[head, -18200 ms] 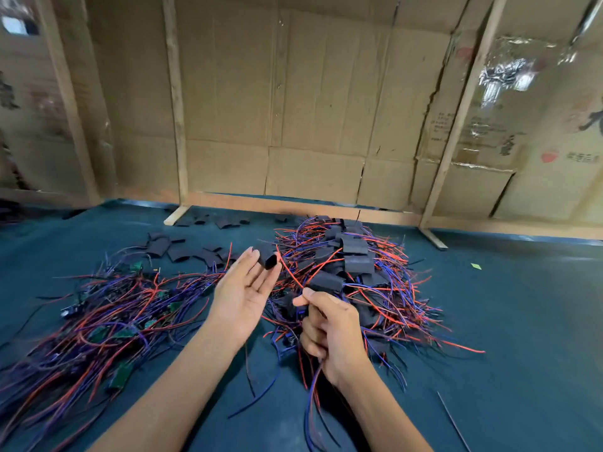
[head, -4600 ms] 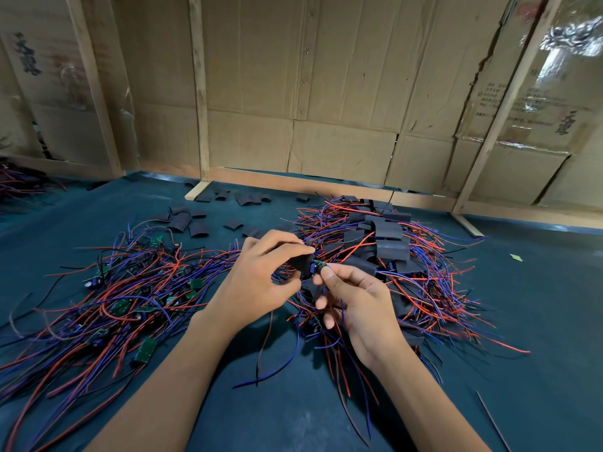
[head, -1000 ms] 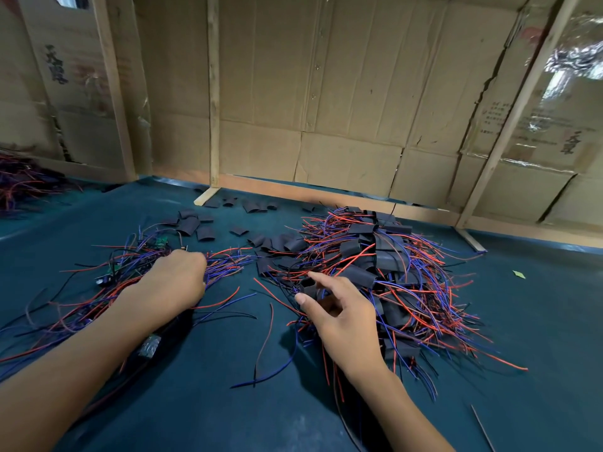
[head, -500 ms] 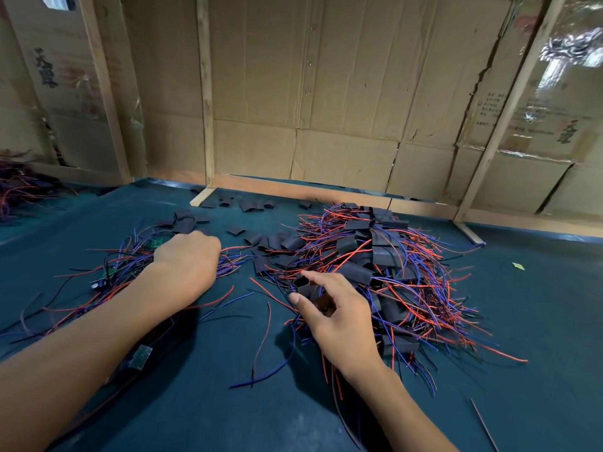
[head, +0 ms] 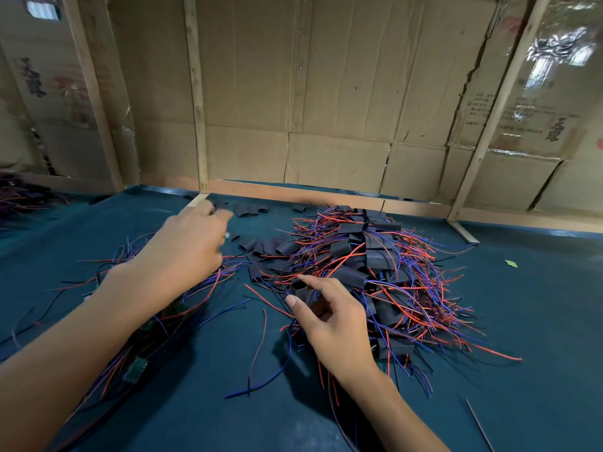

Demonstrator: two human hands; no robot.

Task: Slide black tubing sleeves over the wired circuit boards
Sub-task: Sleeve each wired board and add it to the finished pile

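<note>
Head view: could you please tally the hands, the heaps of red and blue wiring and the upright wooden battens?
Bare hands: 2, the left hand and the right hand, which pinches a black tubing sleeve
Heaps of red and blue wiring: 3
Upright wooden battens: 3
Total: 8

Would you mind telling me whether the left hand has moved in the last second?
Yes. The left hand has moved away from the person, off the unsleeved wire pile, toward the loose sleeves.

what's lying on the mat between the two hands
In the head view, loose red and blue wires lie on the bare green mat between the left hand and right hand.
</note>
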